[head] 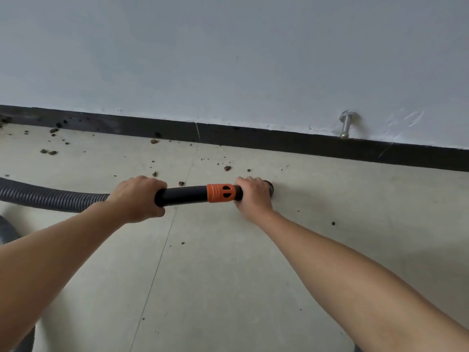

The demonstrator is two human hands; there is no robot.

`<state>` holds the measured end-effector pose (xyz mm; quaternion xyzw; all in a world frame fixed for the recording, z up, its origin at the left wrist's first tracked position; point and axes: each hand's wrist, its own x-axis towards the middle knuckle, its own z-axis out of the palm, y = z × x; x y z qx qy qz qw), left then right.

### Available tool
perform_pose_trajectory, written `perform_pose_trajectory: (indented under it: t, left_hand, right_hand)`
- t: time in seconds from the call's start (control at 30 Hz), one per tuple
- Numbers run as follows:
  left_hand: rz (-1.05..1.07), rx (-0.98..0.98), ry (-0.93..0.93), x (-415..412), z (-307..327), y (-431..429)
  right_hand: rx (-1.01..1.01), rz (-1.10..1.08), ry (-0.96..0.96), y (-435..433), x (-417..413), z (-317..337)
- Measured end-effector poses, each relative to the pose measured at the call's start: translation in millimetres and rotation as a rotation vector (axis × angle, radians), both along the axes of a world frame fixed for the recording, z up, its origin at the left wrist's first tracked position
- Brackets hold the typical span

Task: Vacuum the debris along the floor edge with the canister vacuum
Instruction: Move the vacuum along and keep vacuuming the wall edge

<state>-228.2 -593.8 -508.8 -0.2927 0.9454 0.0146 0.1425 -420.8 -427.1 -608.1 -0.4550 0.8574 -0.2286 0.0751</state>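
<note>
We've got both hands on the vacuum's black tube (182, 196), which lies crosswise in front of us, low over the pale floor (228, 275). Our left hand (138, 198) wraps the rear end, right where the grey ribbed hose (50, 197) joins it: fingers curled over the top, thumb tucked underneath, a full grip. Our right hand (253, 196) clamps the front end, just past the orange collar (220, 196), knuckles up, fingers folded down around the far side. Between the two hands the bare tube and the collar show plainly. The tube's open mouth (271, 189) peeks out just beyond the right hand's fingers, down at the floor; whether it touches the tile we cannot tell.

And there's the debris (227, 168), brown crumbs and small clods, scattered ahead of our hands between the tube and the black skirting board (253, 139), thickening toward the far left along the edge. One crumb sits just behind the tube, between the hands, and a few specks lie on our side too. The hose runs off to the left, and another bend of it shows at the lower left. On the pale wall (228, 59), above the skirting to the right, a metal door stop (346, 124) sticks out.
</note>
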Motion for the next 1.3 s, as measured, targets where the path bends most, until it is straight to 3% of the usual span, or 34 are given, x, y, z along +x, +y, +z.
perform_pose_trajectory:
  t: [0.13,0.27,0.53,0.7,0.8,1.13,1.3]
  left_hand:
    - [0.096,-0.062,-0.027,40,-2,-15]
    - [0.073,-0.069,-0.036,30,-1,-24]
    - [-0.118,0.051,0.056,-95,-18,24]
    - [-0.071,-0.068,-0.028,-72,-16,-22]
    - [-0.034,-0.008,-0.056,-50,-24,-36]
    - [-0.299,0.076,0.03,-165,-36,66]
    - [-0.29,0.035,0.107,-175,-25,74]
  right_hand:
    - [-0.007,0.124,-0.015,-43,20,-5]
    - [-0.015,0.138,0.016,-45,16,-9]
    - [-0.002,-0.167,0.055,33,-82,-7]
    - [0.007,-0.124,-0.02,21,-25,-3]
    - [0.031,-0.097,0.008,19,9,-7]
    - [0.101,-0.492,0.079,139,-59,-12]
    - [-0.009,-0.504,0.08,131,-81,-8]
